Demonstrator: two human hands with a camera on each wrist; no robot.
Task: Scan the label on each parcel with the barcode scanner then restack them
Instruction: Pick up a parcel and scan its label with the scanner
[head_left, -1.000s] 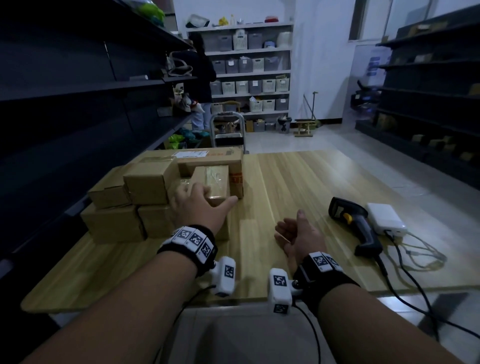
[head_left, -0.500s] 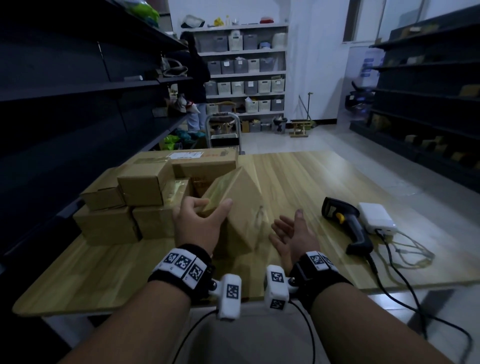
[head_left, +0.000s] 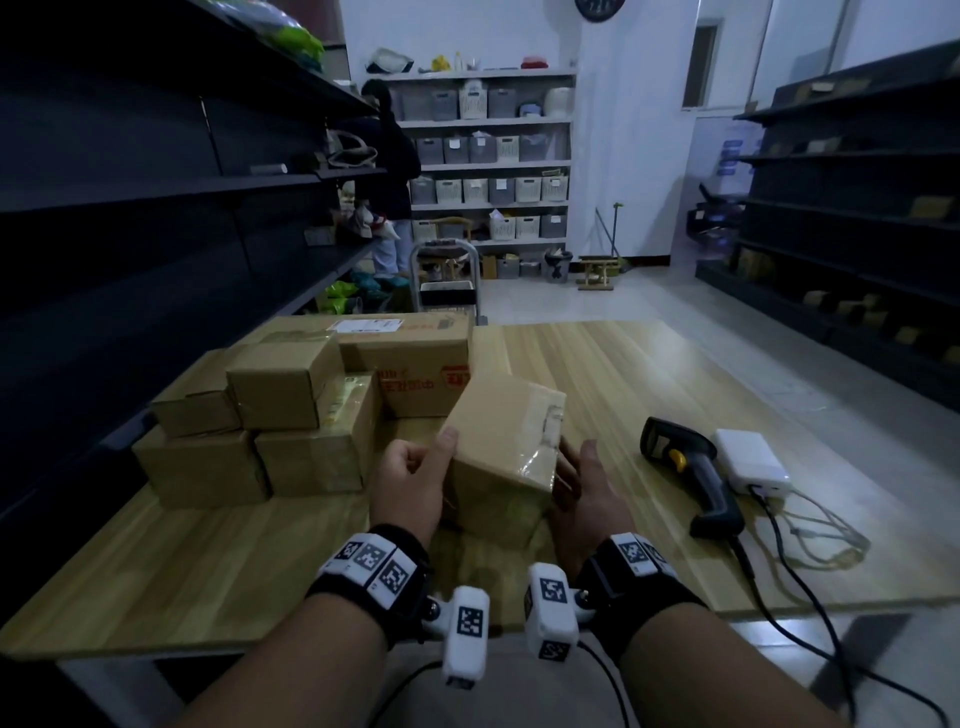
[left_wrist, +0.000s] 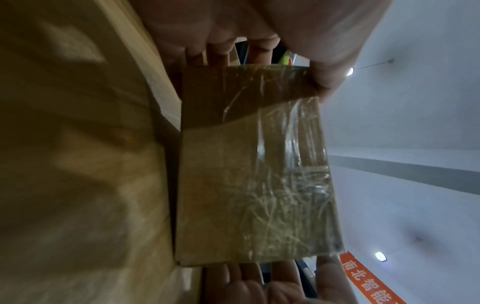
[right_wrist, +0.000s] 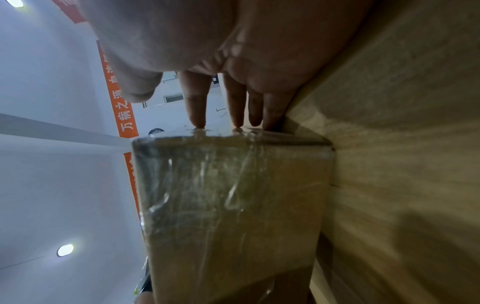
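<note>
Step in hand: presenting one parcel (head_left: 501, 441) for scanning. Held tilted above the table (head_left: 597, 364), just right of the stack (head_left: 270, 415). Left hand (head_left: 410, 483) gripping its left side, thumb on top; right hand (head_left: 582, 488) bracing the right side, fingers straight. Next: locate label, free right hand, take scanner (head_left: 691, 473).
</note>
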